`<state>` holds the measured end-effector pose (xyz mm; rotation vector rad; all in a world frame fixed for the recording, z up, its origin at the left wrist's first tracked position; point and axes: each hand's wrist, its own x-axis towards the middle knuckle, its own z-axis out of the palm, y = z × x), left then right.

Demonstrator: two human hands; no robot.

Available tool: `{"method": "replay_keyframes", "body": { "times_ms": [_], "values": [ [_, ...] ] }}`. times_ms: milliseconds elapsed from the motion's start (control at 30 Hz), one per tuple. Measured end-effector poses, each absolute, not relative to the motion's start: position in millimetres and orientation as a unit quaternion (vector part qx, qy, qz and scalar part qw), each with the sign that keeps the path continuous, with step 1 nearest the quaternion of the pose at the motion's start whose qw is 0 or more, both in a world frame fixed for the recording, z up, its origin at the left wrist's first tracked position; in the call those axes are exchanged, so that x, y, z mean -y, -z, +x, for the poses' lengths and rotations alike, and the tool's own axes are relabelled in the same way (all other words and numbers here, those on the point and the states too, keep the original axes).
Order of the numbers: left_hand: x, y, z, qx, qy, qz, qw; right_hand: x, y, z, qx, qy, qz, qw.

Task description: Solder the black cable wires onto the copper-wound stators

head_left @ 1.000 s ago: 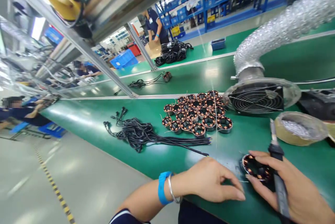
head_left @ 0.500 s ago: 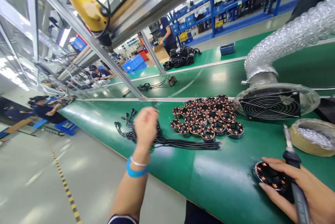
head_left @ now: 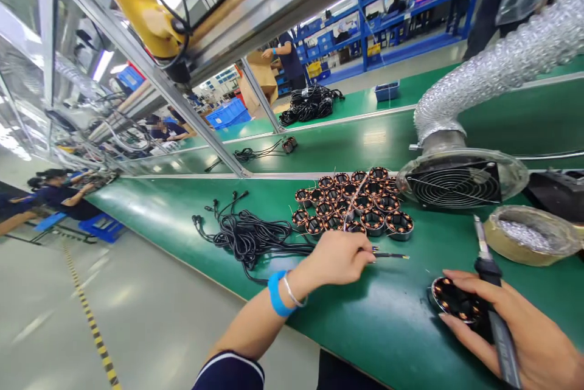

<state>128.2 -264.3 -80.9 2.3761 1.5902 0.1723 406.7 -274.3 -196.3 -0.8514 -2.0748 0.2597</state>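
With thumb and fingers pinched, my left hand [head_left: 340, 259] grips a black cable [head_left: 393, 255] near its stripped end, which sticks out to the right. A tangled cable bundle [head_left: 249, 235] lies to the left of that hand. Just behind it stand several copper-wound motor stators [head_left: 400, 226] in rows. At the lower right, my right hand [head_left: 524, 329] holds one stator [head_left: 441, 295] by its ring between thumb and fingers, low over the bench. A soldering iron [head_left: 489, 269] is also in this hand, tip pointing up and away.
A fume extractor fan [head_left: 454, 185] with a silver duct [head_left: 483, 67] stands behind the right hand. Beside it sits a roll of tape [head_left: 506, 244] with shiny material inside. A metal rail [head_left: 274, 176] runs along the back of the green bench [head_left: 347, 329]. Co-workers are farther off.
My left hand has moved right from above the cable bundle to the cable ends and now pinches one cable. My right hand still holds the stator and soldering iron.
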Motion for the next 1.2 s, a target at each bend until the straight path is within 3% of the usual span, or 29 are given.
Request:
{"method": "replay_keyframes", "body": {
  "times_ms": [133,467,633,867,1000,1200],
  "values": [
    [270,120,142,-0.549,-0.025,0.824,0.134,274,191,407,0.833,-0.106,-0.339,0.425],
    [321,105,64,-0.698,-0.001,0.704,0.131,278,180,403,0.836,-0.100,-0.345,0.415],
    [327,116,74,-0.620,-0.016,0.756,0.209,279,172,402,0.833,-0.128,-0.350,0.410],
    [323,98,138,-0.523,-0.204,0.778,0.282,295,123,391,0.788,-0.184,-0.357,0.467],
    [311,89,165,-0.481,-0.205,0.792,0.315,304,101,380,0.758,-0.234,-0.346,0.501],
    [290,78,172,-0.404,-0.209,0.813,0.365,310,107,368,0.714,-0.233,-0.379,0.540]
  ]
}}
